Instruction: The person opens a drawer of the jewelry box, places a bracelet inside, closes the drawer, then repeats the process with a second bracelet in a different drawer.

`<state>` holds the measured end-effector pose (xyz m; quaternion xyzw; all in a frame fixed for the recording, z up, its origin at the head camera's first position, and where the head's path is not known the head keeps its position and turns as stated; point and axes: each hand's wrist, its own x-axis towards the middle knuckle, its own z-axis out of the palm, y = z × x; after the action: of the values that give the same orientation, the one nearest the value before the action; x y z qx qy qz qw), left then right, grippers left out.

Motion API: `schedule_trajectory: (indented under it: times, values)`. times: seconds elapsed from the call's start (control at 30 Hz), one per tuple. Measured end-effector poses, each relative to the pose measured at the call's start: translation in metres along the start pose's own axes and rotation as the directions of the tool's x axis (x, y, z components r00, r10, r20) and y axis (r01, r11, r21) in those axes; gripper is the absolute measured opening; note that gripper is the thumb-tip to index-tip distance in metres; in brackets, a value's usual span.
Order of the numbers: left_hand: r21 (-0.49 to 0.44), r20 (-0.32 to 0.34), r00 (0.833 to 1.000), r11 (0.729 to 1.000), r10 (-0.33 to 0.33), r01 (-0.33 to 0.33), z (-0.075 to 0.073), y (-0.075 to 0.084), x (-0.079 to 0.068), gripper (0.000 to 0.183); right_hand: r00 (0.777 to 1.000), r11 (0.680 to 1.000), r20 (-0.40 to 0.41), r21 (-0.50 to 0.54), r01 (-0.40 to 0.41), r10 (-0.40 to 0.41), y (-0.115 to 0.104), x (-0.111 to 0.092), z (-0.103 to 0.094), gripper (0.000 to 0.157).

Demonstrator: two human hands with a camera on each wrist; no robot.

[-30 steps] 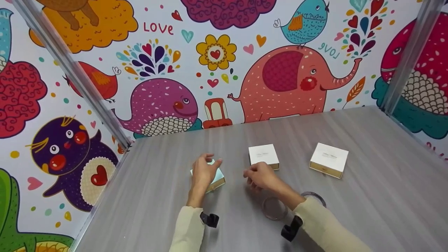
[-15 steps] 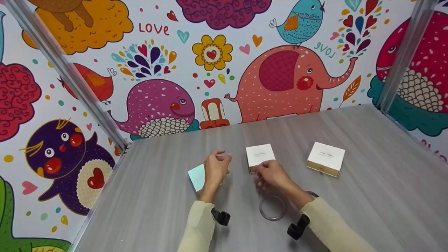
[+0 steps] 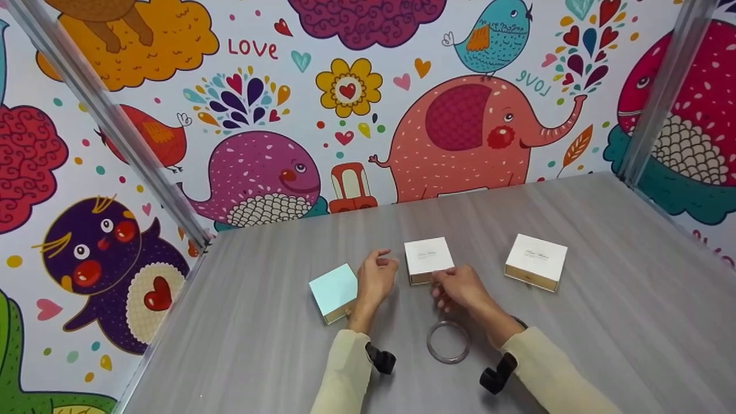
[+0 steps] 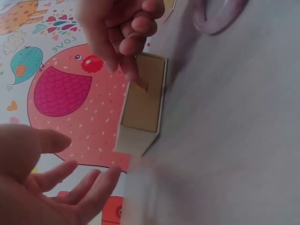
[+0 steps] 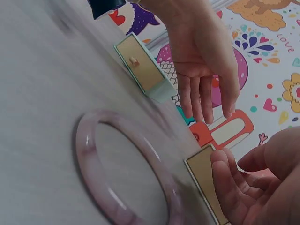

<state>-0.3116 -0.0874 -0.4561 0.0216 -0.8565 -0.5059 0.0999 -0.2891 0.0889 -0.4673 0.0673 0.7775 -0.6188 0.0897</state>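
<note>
The middle white box (image 3: 428,254) stands on the worktop (image 3: 259,333). L hand (image 3: 376,279) is just left of it, fingers loose, w/ nothing held; R hand (image 3: 463,287) is at its front pull tab (image 4: 144,87), pinching or not, I cannot tell. Mint box (image 3: 334,287) lies further left, bangle (image 5: 89,152) in front.

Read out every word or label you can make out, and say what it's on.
"LOVe": red letters, upper left of the white cartoon-printed wall.
"LOVe", mirrored: teal letters, upper right of that wall.
Small script on the middle white-topped, gold-sided square box and its right-hand twin: too small to read.
Red marks at the head view's right edge: unreadable.
</note>
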Motion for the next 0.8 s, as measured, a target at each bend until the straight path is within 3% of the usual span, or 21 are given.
schedule_trajectory:
  times: [0.37,0.8]
  values:
    - [0.046,0.026,0.999,0.999,-0.019,0.018,0.019,0.002,0.001,0.036,0.999,0.999,-0.005,0.014,-0.042,0.042,0.007,0.005,-0.002,0.027]
    - [0.088,0.125,0.992,0.996,-0.018,0.007,0.031,0.006,0.006,0.049,0.993,0.992,0.037,0.063,-0.114,0.111,0.014,0.011,-0.001,0.028]
